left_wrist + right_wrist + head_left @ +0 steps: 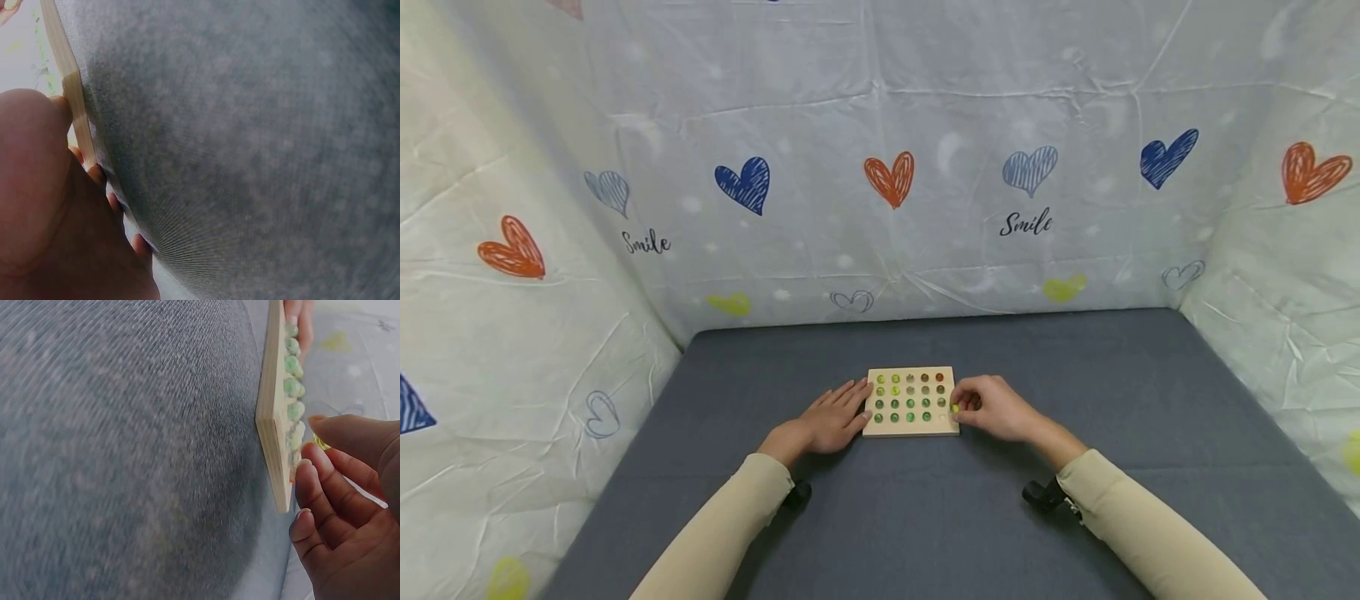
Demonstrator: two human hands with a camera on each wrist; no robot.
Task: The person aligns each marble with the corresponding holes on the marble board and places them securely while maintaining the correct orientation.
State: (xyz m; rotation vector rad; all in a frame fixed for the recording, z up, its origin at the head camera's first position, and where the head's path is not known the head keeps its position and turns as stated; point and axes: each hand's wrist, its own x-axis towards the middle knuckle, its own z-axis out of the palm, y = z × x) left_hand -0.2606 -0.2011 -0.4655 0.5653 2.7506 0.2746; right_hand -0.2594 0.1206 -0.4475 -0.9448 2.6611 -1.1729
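A pale wooden board (917, 428) lies on the table with rows of glass marbles (910, 416) in its hollows: green toward the near side, yellow, amber and reddish toward the far side. The near right hollow (942, 417) holds no marble. My left hand (831, 419) rests flat at the board's left edge, fingers spread, thumb touching the wood. At the right edge, my right hand (997, 408) pinches a yellow marble (320, 441) between thumb and finger, just beside that hollow. The other right fingers are loosely bent.
Dark grey cloth (910, 517) covers the table around the board. A pale curtain (820, 242) printed with hearts rises behind and at both sides. Dark wrist devices (1043, 497) sit under both sleeves.
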